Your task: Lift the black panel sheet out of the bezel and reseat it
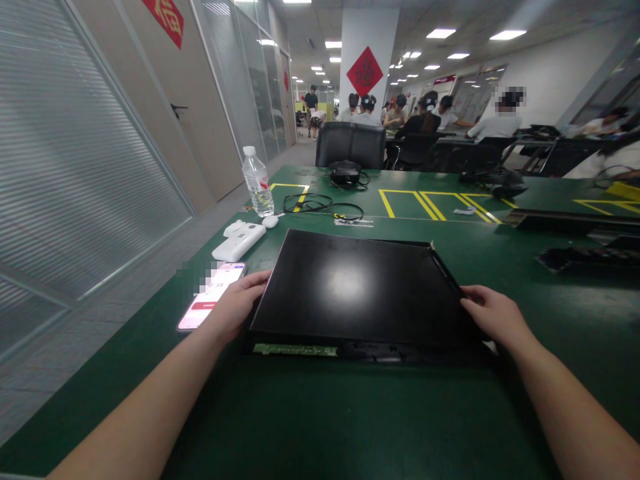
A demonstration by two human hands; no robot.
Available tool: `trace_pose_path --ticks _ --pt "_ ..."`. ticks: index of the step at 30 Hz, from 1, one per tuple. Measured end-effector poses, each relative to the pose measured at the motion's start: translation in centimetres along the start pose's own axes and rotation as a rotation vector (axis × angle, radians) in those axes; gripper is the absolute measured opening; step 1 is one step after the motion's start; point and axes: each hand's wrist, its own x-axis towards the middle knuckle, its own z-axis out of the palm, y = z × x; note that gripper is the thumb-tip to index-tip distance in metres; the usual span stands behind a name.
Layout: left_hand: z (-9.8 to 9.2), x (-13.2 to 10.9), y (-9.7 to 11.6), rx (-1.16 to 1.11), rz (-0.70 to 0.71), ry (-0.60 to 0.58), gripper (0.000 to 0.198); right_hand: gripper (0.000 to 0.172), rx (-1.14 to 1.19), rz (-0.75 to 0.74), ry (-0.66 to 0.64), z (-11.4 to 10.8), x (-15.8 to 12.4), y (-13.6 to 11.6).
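Observation:
A flat black display panel (345, 293) lies in front of me, its glossy face reflecting a pale glow. It sits slightly skewed over a dark frame (440, 263) that shows along the right and near sides. A narrow green circuit board (295, 349) is exposed at the near left edge. My left hand (243, 303) grips the panel's left edge, with the fingertips partly hidden behind it. On the opposite side, my right hand (493, 317) is closed at the right edge, thumb on top and the other fingers mostly hidden underneath.
The green table (350, 427) carries a lit phone (215, 293), a white device (240, 241), a water bottle (258, 183) and a black cable (310, 203) at left. Dark strips (590, 259) lie at right. Beyond stands a black chair (350, 143); several people sit farther back.

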Motion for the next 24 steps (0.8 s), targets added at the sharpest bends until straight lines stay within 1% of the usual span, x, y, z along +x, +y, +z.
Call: trace_pose_path --ticks 5,7,9,11,12,15,16,18,21,24 --pt "0.3 -0.1 0.4 0.003 -0.026 0.034 0.037 0.039 0.006 -0.008 -0.005 0.0 0.0 0.1" --pt "0.4 -0.2 0.6 0.000 -0.022 0.063 0.030 0.039 0.013 -0.012 -0.010 -0.1 -0.1 0.0" --pt "0.5 -0.4 0.6 0.020 0.006 0.097 0.022 0.039 0.015 -0.008 -0.014 -0.2 -0.2 -0.2" --pt "0.6 -0.5 0.6 0.069 0.055 0.098 0.022 0.040 0.011 0.001 -0.012 -0.2 -0.3 -0.4" --pt "0.6 -0.6 0.5 0.098 0.080 0.078 0.027 0.041 0.008 0.008 -0.014 -0.2 -0.3 -0.5" --pt "0.4 -0.6 -0.1 0.188 0.142 0.014 0.054 0.042 0.006 0.032 -0.027 -0.2 -0.3 -0.6" --pt "0.3 -0.5 -0.3 0.219 0.161 0.008 0.062 0.042 0.010 0.036 -0.030 -0.2 -0.2 -0.6" --pt "0.1 -0.3 -0.7 0.259 0.194 -0.002 0.073 0.041 0.019 0.034 -0.023 -0.1 -0.1 -0.6" --pt "-0.1 -0.2 -0.9 0.231 0.222 -0.025 0.079 0.041 0.032 0.028 -0.011 0.0 0.0 -0.4" --pt "0.0 -0.2 -0.7 0.182 0.249 -0.042 0.078 0.044 0.058 0.034 -0.004 0.1 0.0 -0.2"
